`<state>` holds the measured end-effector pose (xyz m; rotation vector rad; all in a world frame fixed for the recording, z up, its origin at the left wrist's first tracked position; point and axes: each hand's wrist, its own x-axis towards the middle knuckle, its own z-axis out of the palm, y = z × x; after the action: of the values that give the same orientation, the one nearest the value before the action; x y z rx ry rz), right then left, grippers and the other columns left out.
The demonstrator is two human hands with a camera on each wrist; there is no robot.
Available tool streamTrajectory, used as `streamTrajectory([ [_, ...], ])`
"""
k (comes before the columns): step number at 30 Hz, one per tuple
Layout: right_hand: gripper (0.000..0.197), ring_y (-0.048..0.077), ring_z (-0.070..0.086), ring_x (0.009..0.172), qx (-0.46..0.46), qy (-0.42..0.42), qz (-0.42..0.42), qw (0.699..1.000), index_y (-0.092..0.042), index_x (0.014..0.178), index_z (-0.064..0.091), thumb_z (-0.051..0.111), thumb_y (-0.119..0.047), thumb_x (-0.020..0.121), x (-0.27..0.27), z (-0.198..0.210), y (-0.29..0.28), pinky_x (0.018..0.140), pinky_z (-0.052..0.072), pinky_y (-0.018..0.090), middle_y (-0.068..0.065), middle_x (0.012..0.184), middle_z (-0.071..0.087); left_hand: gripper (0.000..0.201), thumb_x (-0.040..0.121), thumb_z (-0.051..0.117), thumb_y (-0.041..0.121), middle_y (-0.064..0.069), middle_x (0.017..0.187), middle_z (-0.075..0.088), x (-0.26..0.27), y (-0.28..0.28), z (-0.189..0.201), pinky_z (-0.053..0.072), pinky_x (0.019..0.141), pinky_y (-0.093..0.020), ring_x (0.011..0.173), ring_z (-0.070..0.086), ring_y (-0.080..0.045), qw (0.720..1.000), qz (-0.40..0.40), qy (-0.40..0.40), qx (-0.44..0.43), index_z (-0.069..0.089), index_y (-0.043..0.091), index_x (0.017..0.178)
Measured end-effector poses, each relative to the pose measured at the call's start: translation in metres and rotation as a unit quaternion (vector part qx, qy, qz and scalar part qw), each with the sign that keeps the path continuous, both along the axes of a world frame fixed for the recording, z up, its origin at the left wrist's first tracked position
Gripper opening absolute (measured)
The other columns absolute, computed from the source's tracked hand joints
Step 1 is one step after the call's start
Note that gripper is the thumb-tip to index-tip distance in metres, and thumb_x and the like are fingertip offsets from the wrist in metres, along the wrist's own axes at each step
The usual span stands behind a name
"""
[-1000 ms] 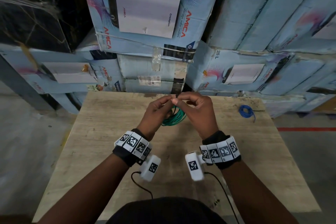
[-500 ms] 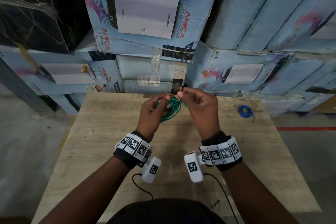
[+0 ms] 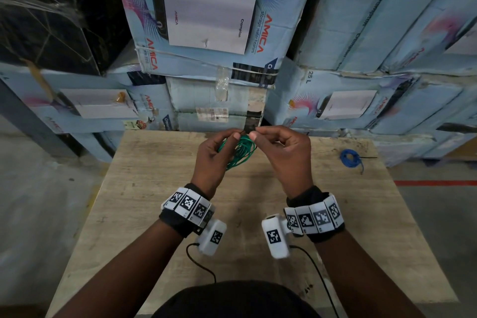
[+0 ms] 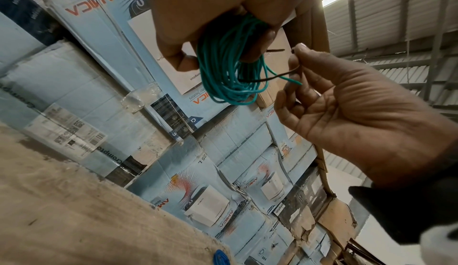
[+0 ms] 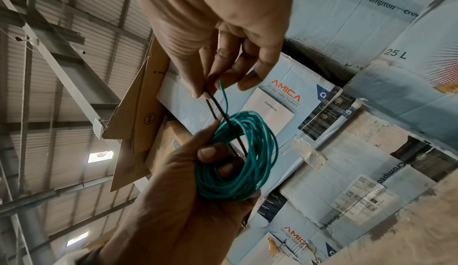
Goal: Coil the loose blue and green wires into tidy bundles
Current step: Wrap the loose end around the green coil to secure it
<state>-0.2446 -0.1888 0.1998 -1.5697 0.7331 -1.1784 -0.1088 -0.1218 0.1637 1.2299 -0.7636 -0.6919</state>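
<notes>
The left hand point(image 3: 210, 160) grips the coiled green plastic wire point(image 3: 238, 153) above the pale wooden counter point(image 3: 144, 188); the right hand point(image 3: 282, 156) pinches what seems a thin black tie point(image 5: 226, 118). Far right lies the coiled blue wire point(image 3: 349, 159).

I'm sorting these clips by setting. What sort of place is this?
Most likely a warehouse or stockroom. Stacked water heater cartons fill the background behind a bare wooden table, a corrugated metal roof on steel beams shows overhead, and a red line marks the concrete floor.
</notes>
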Motion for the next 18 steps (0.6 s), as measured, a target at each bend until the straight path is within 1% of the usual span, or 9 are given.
streamTrajectory([
  [2, 0.011, 0.012, 0.072, 0.072, -0.004, 0.003, 0.000, 1.000, -0.013, 0.091, 0.078, 0.082, -0.010, 0.081, 0.0003, -0.0001, -0.0002, 0.070, 0.057, 0.027, -0.001, 0.080, 0.077, 0.017, 0.097, 0.060, 0.015, 0.005, 0.088, 0.074, 0.0002, -0.0006, 0.0002, 0.047, 0.065, -0.015, 0.072, 0.062, 0.002, 1.000, -0.003, -0.006, -0.002, 0.073, 0.009, 0.107],
  [4, 0.011, 0.012, 0.072, 0.073, -0.003, 0.001, -0.001, 1.000, -0.008, 0.092, 0.078, 0.081, -0.009, 0.082, 0.0002, -0.0004, -0.0001, 0.068, 0.056, 0.025, 0.000, 0.081, 0.077, 0.018, 0.097, 0.059, 0.014, 0.004, 0.088, 0.073, 0.0005, -0.0012, 0.0004, 0.047, 0.065, -0.014, 0.072, 0.062, 0.002, 1.000, -0.004, -0.007, -0.003, 0.072, 0.008, 0.107],
  [7, 0.011, 0.008, 0.070, 0.073, -0.009, 0.007, -0.010, 1.000, -0.007, 0.092, 0.078, 0.081, -0.010, 0.082, 0.0002, -0.0016, -0.0003, 0.065, 0.052, 0.018, -0.002, 0.080, 0.077, 0.019, 0.097, 0.060, 0.016, 0.000, 0.096, 0.075, 0.0024, -0.0022, -0.0008, 0.048, 0.069, -0.017, 0.082, 0.065, -0.003, 1.000, -0.007, -0.011, -0.005, 0.073, 0.007, 0.108],
  [11, 0.009, 0.007, 0.069, 0.071, -0.015, 0.016, -0.009, 1.000, -0.008, 0.090, 0.078, 0.082, -0.009, 0.081, 0.0019, -0.0042, -0.0010, 0.066, 0.051, 0.019, -0.002, 0.080, 0.077, 0.018, 0.097, 0.060, 0.014, 0.003, 0.095, 0.075, 0.0020, -0.0014, -0.0009, 0.049, 0.070, -0.017, 0.086, 0.067, -0.005, 1.000, -0.014, -0.015, -0.008, 0.073, 0.007, 0.107],
  [14, 0.009, 0.008, 0.070, 0.072, -0.019, 0.019, -0.008, 1.000, -0.007, 0.090, 0.078, 0.081, -0.008, 0.082, 0.0025, -0.0059, -0.0012, 0.067, 0.052, 0.019, -0.002, 0.080, 0.076, 0.017, 0.097, 0.059, 0.012, 0.003, 0.094, 0.075, 0.0011, -0.0006, -0.0004, 0.048, 0.068, -0.015, 0.084, 0.066, -0.002, 0.999, -0.015, -0.029, -0.014, 0.073, 0.006, 0.106],
  [18, 0.007, 0.010, 0.070, 0.071, -0.022, 0.034, -0.010, 0.999, -0.008, 0.089, 0.078, 0.081, -0.008, 0.082, 0.0024, -0.0078, -0.0008, 0.067, 0.053, 0.021, -0.002, 0.079, 0.076, 0.019, 0.097, 0.059, 0.011, -0.002, 0.096, 0.075, 0.0018, 0.0003, -0.0003, 0.049, 0.068, -0.015, 0.085, 0.067, -0.003, 0.999, -0.013, -0.032, -0.017, 0.072, 0.003, 0.107],
])
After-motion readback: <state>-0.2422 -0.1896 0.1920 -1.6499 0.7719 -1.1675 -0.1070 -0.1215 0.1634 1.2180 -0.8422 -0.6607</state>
